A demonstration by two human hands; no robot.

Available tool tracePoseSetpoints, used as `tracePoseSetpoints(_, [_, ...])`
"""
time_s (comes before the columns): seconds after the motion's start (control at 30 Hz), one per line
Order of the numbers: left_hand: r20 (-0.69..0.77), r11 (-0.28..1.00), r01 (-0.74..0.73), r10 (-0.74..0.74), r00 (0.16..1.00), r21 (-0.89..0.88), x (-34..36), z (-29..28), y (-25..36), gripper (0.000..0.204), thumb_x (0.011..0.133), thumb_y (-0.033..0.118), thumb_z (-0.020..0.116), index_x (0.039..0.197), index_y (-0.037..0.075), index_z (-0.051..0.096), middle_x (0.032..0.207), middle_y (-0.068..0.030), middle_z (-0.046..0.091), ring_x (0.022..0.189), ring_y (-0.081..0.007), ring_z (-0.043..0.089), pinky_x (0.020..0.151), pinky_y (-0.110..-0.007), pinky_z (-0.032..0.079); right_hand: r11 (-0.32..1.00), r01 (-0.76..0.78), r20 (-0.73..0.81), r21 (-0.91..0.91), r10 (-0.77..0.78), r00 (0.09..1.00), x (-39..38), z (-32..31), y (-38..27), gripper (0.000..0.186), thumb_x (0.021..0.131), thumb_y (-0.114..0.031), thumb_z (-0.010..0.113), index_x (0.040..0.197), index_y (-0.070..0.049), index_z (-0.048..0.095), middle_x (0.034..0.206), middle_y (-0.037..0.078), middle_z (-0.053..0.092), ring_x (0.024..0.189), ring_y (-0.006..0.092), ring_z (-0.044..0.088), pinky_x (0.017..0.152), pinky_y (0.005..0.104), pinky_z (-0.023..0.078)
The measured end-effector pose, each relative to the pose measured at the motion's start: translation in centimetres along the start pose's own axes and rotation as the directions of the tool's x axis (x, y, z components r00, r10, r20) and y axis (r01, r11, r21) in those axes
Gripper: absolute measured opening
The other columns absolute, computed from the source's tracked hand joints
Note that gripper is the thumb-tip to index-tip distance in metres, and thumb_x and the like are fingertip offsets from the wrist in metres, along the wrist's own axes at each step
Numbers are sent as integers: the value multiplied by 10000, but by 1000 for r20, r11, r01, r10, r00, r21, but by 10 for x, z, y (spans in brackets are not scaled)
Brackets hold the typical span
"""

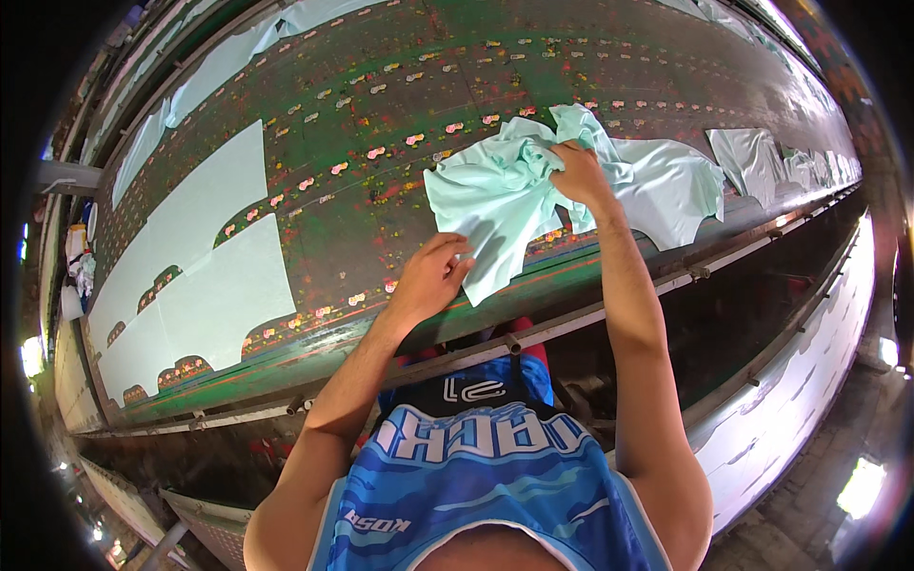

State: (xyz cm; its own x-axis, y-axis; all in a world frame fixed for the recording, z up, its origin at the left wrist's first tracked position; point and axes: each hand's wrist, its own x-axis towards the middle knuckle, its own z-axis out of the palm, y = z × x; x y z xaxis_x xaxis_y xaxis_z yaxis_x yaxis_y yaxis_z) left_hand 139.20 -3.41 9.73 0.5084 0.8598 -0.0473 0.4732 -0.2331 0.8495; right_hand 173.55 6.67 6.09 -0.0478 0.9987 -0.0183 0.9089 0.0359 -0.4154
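Note:
My right hand is closed on a bunched pale mint fabric piece lying crumpled on the long printing table. Its folds gather under my fingers, and a loose corner hangs toward the table's near edge. Just left of that corner, my left hand hovers low over the table with its fingers bent and apart, holding nothing. Right of my right hand, another mint fabric piece lies wrinkled, partly under the bunched one.
Flat pale cut pieces lie on the table at the left. More wrinkled pieces lie farther right. Rows of small colourful printed motifs cross the dark tabletop. A metal rail runs along the near edge, between me and the table.

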Motion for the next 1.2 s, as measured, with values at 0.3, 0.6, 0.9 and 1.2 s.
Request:
tracePoseSetpoints(0.3, [-208,962,-32,92,974,272,128,93,25,381,921,190,752,1259,44,653,1335,-141,595,859,-321,717,729,-424,580,832,-134,191,538,34,981,2,-37,52,485,806,-163,703,1258,11,676,1076,171,743,1014,276,700,893,375,520])
tracePoseSetpoints(0.6, [-546,972,171,-57,836,160,123,113,24,159,876,2,713,1031,9,747,958,-147,691,815,-341,694,729,-406,551,674,-154,322,723,-131,938,10,-42,123,526,799,-88,727,1296,64,655,1127,137,733,1029,183,658,913,349,503])
tracePoseSetpoints(0.9, [-559,902,346,-153,815,259,75,102,66,468,828,6,683,1292,65,668,1200,-104,619,922,-296,685,805,-390,555,941,197,109,273,-234,966,3,-72,102,688,749,-40,710,1425,-94,591,1477,180,569,1337,401,543,1064,482,477])
tracePoseSetpoints(1.2, [-550,862,256,31,834,438,117,118,94,464,902,293,763,1305,92,657,1361,-95,617,1023,-330,711,838,-454,587,712,681,504,-168,-532,680,22,-73,64,727,714,-67,785,1412,-163,603,1475,84,503,1320,376,501,997,568,523])
